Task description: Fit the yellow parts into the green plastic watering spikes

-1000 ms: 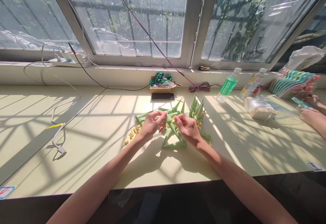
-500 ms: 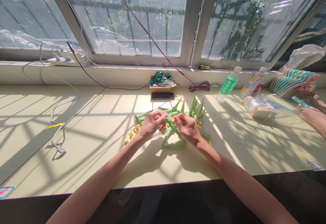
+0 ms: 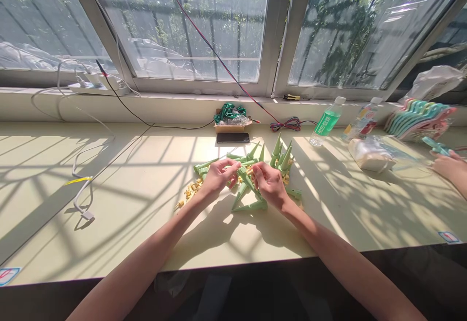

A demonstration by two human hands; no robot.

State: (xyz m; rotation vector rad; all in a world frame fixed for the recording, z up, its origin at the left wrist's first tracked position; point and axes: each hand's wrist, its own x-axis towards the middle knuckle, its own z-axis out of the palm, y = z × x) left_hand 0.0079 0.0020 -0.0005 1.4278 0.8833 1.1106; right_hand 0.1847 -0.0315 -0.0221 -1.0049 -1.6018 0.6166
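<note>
Green spikes (image 3: pixel 240 196) lie mid-frame among yellow pieces (image 3: pixel 191 189). Left hand (image 3: pixel 219 176), right hand (image 3: pixel 270 183) curled close; cannot tell what's pinched. Light, steady grip suits.

Place: apparent workshop | long worktable (image 3: pixel 134 233) under windows (image 3: pixel 189 24) | heaped green parts (image 3: pixel 286 159) | coiled wire (image 3: pixel 286 125) | power strip (image 3: pixel 80 88)

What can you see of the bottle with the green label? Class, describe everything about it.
The bottle looks like clear plastic, with a white cap on and a green label bearing white lettering. It stands on the table, slanting rightward in this wide view, between the coiled cable and a second bottle. Only the table clearly touches it; its contents can't be made out.
</note>
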